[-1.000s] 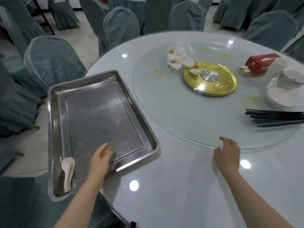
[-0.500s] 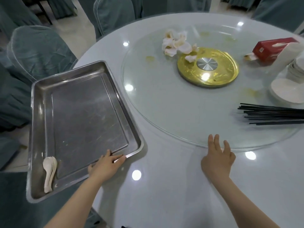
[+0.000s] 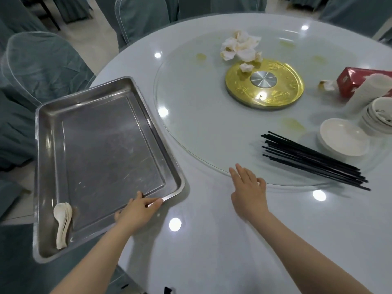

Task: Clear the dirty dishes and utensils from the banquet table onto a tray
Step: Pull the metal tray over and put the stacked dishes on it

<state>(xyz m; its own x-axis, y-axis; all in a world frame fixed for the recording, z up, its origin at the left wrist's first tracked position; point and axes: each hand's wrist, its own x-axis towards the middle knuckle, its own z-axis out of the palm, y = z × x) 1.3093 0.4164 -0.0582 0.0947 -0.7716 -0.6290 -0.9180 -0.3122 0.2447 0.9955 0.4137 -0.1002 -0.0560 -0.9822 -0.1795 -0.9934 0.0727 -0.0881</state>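
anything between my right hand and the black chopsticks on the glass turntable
Nothing visible. The right hand lies flat at the turntable's near edge, and only bare glass separates it from the black chopsticks to its right.

Your two forearms come into view from the bottom edge, and both are bare all the way up to where the picture cuts them off: no sleeve or cuff shows on either one. Your left hand (image 3: 139, 211) carries no glove, ring or bracelet that can be made out, and its wrist is bare. Your right hand (image 3: 249, 193) is likewise ungloved, with no ring or band visible on its fingers (image 3: 240, 174) and no watch at the wrist. The nails look short and unpainted, though the picture is too soft to be certain.
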